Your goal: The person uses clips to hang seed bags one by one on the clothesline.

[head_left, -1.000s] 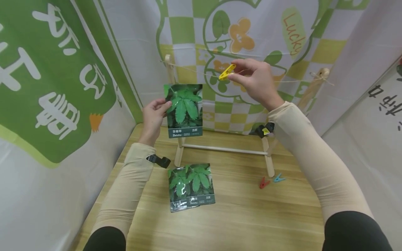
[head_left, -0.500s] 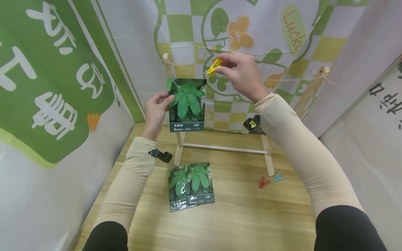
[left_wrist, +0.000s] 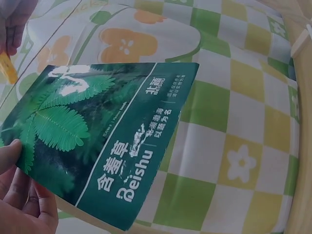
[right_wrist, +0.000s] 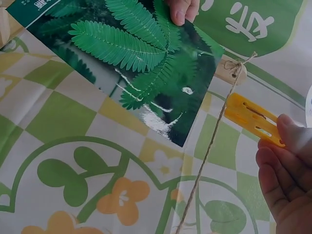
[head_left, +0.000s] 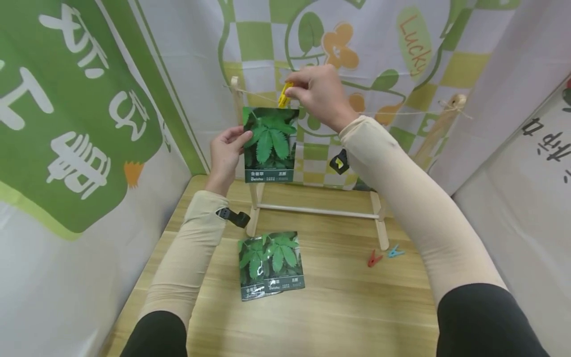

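My left hand [head_left: 226, 153] pinches the left edge of a green seed packet [head_left: 270, 148] with a fern-like leaf on it, held upright below a thin string [right_wrist: 209, 146]. Thumb and fingers of my right hand [head_left: 322, 94] pinch a yellow clothespin [right_wrist: 254, 119] just above the packet's top edge. In the right wrist view the clothespin's tip overlaps the string; whether it touches cannot be told. The packet's top edge looks apart from the clothespin there. Two similar seed packets [head_left: 284, 260] lie overlapping on the table.
The string runs between two posts of a wooden rack [head_left: 456, 105] with a low crossbar [head_left: 317, 211]. A red clothespin [head_left: 373, 258] and a blue clothespin [head_left: 395, 251] lie on the wooden table [head_left: 348, 312] near the rack's right foot. Printed cloth [head_left: 256, 42] hangs behind.
My right hand has moved left with the yellow clothespin, which now tilts more upright above the packet. The left hand has brought the packet slightly right and up.
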Available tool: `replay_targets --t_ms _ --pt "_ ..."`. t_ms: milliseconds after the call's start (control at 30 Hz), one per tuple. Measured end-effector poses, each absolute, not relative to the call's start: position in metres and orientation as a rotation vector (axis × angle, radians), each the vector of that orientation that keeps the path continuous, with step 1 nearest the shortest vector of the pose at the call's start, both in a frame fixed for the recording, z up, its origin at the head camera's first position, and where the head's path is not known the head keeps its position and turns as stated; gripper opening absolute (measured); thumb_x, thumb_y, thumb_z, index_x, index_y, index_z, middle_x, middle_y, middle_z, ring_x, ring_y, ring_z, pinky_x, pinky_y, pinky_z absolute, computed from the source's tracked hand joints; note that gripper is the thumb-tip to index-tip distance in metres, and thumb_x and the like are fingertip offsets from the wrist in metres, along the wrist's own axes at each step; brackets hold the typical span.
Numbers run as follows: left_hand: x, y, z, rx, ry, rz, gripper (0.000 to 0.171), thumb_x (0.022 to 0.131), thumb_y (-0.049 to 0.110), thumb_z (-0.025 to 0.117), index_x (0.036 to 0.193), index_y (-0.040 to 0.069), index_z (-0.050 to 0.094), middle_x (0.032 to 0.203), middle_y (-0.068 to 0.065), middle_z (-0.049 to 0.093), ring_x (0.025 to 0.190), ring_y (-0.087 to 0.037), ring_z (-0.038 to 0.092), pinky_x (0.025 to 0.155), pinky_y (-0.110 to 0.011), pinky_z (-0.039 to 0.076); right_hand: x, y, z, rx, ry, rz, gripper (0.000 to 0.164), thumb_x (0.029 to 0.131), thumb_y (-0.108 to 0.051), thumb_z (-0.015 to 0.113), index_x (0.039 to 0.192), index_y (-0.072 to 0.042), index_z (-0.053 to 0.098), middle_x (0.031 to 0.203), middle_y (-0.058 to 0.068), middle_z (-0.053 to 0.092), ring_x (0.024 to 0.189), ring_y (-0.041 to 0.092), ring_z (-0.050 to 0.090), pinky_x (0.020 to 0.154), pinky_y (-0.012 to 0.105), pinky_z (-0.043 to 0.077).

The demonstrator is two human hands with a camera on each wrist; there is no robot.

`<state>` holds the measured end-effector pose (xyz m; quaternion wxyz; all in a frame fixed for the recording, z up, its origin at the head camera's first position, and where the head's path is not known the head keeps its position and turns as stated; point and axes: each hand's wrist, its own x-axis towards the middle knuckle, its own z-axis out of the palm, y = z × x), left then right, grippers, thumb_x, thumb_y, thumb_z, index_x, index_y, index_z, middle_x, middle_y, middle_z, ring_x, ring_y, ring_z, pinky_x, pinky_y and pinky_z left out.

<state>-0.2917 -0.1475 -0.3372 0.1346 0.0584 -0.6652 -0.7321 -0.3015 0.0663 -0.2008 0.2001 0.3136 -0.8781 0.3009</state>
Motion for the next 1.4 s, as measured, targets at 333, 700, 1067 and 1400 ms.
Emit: replay_targets --t_ms 333,700,1067,1400 --pt "-0.297 -0.142 -0.338 0.135 -1.881 -2.130 0.009 0.086 0.014 0.075 0.087 0.022 0.070 0.086 0.015 0.066 0.080 -0.001 0.059 0.069 -0.018 0.045 -0.308 0.057 -0.195 0.885 -2.561 0.772 0.021 0.092 -0.012 0.067 0.109 -0.002 0.073 0.105 0.014 0.074 0.082 0.021 0.067 0.075 0.026 0.054" --pt "-0.298 -0.139 -0.343 0.092 -1.903 -2.124 0.011 0.087 0.015 0.074 0.098 0.014 0.072 0.102 0.008 0.067 0.091 -0.003 0.058 0.073 -0.019 0.046 -0.312 0.062 -0.186 0.789 -2.644 0.840 0.024 0.092 -0.017 0.067 0.112 -0.005 0.072 0.107 0.011 0.074 0.084 0.015 0.065 0.076 0.021 0.052" --pt "-0.299 -0.136 -0.338 0.098 -1.901 -2.134 0.017 0.087 0.016 0.074 0.103 0.011 0.072 0.108 0.005 0.066 0.096 -0.006 0.059 0.076 -0.020 0.047 -0.319 0.058 -0.190 0.796 -2.751 0.870 0.024 0.092 -0.018 0.067 0.113 -0.007 0.072 0.108 0.010 0.074 0.083 0.012 0.063 0.078 0.022 0.052" --pt "-0.300 -0.135 -0.340 0.061 -1.869 -2.153 0.006 0.087 0.014 0.074 0.088 0.020 0.072 0.091 0.012 0.065 0.086 -0.003 0.058 0.073 -0.020 0.045 -0.321 0.058 -0.193 0.854 -2.812 0.800 0.032 0.093 -0.020 0.066 0.122 -0.005 0.067 0.117 0.012 0.071 0.095 0.020 0.066 0.085 0.028 0.054"
